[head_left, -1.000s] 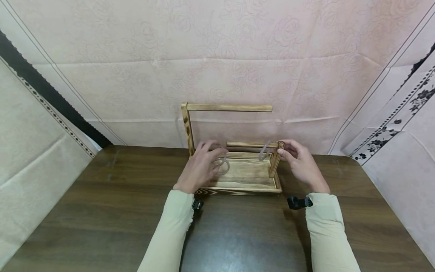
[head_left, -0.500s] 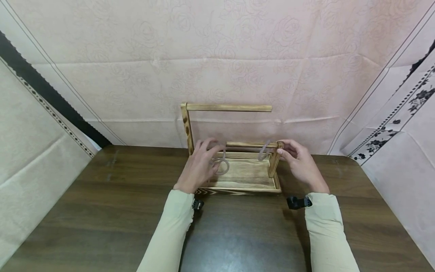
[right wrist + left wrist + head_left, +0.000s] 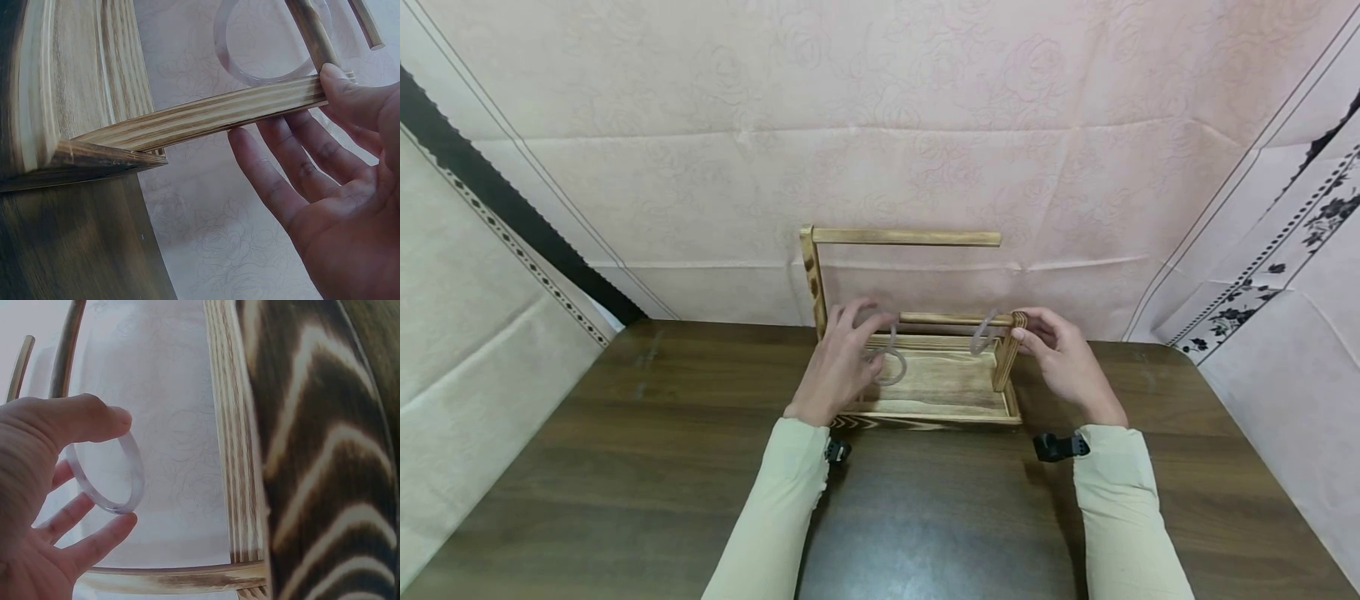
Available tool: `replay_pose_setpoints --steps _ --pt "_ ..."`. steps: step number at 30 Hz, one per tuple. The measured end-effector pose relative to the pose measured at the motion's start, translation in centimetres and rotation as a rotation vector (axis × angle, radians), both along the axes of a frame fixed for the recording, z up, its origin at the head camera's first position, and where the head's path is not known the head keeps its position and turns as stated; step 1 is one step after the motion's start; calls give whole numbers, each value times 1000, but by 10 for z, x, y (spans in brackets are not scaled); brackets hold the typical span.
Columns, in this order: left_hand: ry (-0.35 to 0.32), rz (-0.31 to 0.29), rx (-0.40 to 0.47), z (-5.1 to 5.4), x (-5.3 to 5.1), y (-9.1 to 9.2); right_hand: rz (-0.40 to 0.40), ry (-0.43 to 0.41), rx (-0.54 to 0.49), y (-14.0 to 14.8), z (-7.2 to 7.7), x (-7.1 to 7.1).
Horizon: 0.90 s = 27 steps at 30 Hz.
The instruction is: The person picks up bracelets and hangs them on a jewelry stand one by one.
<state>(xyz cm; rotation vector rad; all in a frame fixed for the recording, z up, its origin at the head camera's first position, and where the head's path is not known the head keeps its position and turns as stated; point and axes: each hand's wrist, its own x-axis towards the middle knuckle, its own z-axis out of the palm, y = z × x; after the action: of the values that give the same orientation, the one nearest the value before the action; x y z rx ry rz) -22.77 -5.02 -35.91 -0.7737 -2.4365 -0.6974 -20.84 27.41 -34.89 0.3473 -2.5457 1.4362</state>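
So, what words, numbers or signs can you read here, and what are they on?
None: no words, numbers or signs can be read.
Light-brown striped wooden stand: only wood grain.
Pale translucent round ring: no lettering shows.
Pale pink cloth backdrop: rose pattern, no writing.
Small boxy black wrist device: any marking would be too small to read.
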Motion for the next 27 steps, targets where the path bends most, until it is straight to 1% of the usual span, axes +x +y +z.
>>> replay_pose_setpoints --steps 6,16,22,27 --pt "8 -9 24 -1 0 1 3 -3 1 0 0 0" --pt "36 -17 27 2 -1 3 -1 5 14 1 1 0" --pt "37 -17 28 4 0 3 0 4 13 0 1 1" --pt "30 -8 23 6 2 4 2 6 13 0 1 0"
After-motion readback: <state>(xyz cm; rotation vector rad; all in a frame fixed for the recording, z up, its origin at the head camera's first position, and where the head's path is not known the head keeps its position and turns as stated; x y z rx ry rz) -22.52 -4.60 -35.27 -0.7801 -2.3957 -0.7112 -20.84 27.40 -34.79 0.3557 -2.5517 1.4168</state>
